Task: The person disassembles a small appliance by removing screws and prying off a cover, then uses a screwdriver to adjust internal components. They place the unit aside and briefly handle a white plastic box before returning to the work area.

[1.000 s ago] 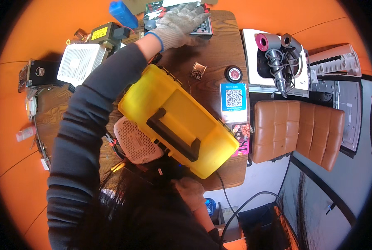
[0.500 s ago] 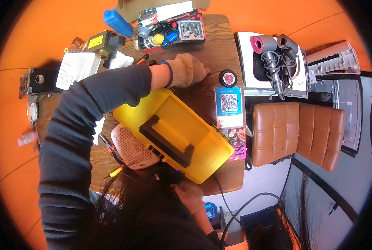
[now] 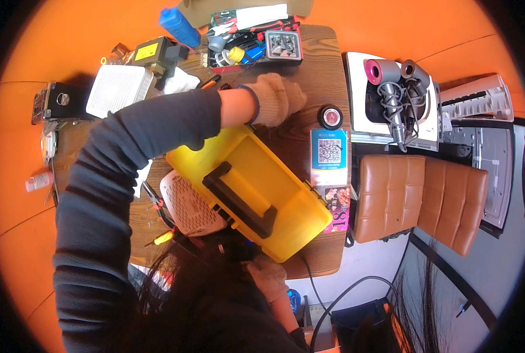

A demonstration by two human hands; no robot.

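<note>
A yellow toolbox with a black handle lies slantwise across the wooden table in front of me. My left hand, in a tan work glove, is beyond its far edge. Its fingers curl down toward the tabletop, and what they hold, if anything, is hidden. By the near edge of the toolbox is my right hand, also gloved, with its fingers bent; my hair and dark clothing partly cover what is there. To the left of the toolbox lies a pale pink perforated plastic case.
At the far end sits a tool box full of tools, near a blue bottle. A round dark jar stands above a blue printed card on the right. Pliers lie left; a brown cushioned chair stands beyond the right edge.
The whole view has shifted slightly, so the table's things appear a little farther right. My left hand is slightly farther right; my right hand stays by the toolbox's near edge.
</note>
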